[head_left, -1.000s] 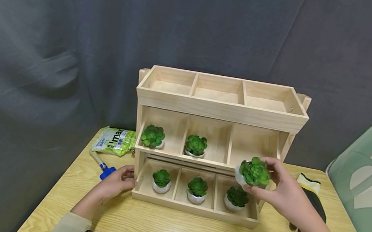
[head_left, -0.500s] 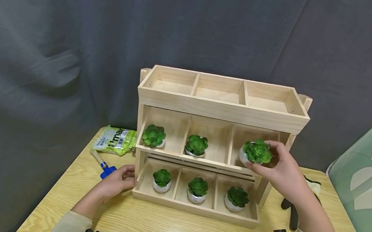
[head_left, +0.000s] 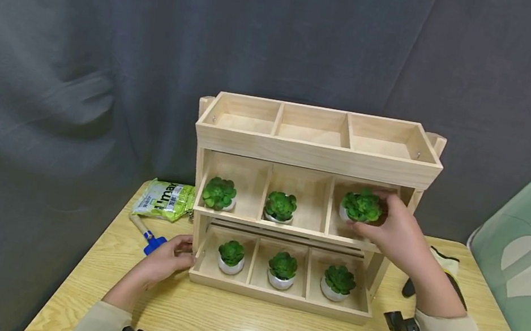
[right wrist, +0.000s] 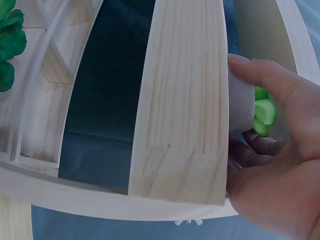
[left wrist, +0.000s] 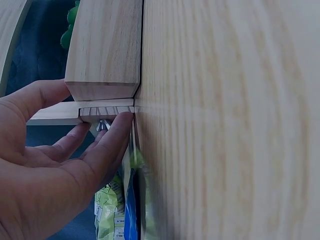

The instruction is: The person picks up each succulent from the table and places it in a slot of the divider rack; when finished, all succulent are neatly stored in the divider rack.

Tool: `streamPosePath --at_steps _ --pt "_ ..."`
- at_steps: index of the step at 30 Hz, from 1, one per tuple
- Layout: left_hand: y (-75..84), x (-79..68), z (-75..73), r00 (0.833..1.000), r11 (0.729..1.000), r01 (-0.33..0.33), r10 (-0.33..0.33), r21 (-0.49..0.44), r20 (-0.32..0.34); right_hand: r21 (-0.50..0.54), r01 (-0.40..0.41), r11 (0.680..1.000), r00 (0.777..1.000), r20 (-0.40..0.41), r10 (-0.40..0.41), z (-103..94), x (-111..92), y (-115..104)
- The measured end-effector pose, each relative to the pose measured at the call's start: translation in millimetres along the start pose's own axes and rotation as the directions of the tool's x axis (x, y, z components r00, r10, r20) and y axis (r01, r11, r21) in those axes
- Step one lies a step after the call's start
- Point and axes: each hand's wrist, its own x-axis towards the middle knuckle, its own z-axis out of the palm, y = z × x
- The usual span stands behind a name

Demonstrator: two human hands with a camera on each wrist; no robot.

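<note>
A three-tier wooden plant shelf (head_left: 315, 157) stands on the table, each tier split into three compartments. My right hand (head_left: 396, 236) holds a small artificial succulent (head_left: 361, 205) in the middle tier's right compartment, thumb and fingers around its white pot (right wrist: 241, 105). In the right wrist view, the tier's front board hides part of that pot. At the lower left, my left hand (head_left: 169, 258) grips the shelf's bottom end; in the left wrist view its thumb (left wrist: 47, 95) presses the wood while the fingers reach behind.
Two succulents sit in the middle tier's left and centre compartments; the bottom tier bears one in each compartment. Left of the shelf lie a green-and-white bag (head_left: 164, 200) and a blue-bladed toy shovel (head_left: 154, 244). A glove (head_left: 443, 263) lies to the right, partly behind my forearm.
My right hand has carried the potted succulent up from in front of the lower tiers, then back and slightly left into the middle tier's right compartment. My left hand stays put.
</note>
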Motion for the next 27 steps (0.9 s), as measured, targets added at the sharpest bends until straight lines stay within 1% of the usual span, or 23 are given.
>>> streamPosePath --at_steps 7,13,20,23,27 --pt "-1.5 0.9 -0.2 1.0 1.0 -0.012 0.012 -0.002 0.013 -0.008 -0.009 1.0 1.0 0.008 0.009 3.6 4.1 -3.8" --pt "-3.3 1.6 -0.9 0.999 1.0 -0.026 0.026 0.001 0.025 -0.018 -0.026 1.0 0.999 0.043 0.026 8.0 2.5 -5.7" --pt "-4.0 1.7 -0.9 0.999 1.0 -0.028 0.029 -0.01 0.027 -0.053 -0.025 0.998 0.999 0.04 0.027 10.7 2.0 -5.2" --pt "-4.3 1.8 -1.0 0.999 0.999 -0.031 0.031 -0.008 0.027 -0.059 -0.019 0.998 0.999 0.036 0.022 11.4 1.9 -4.3" --pt "-4.4 1.8 -1.1 0.999 1.0 -0.03 0.03 -0.004 0.023 -0.046 0.014 0.999 0.999 0.035 -0.012 11.2 1.0 -3.6"
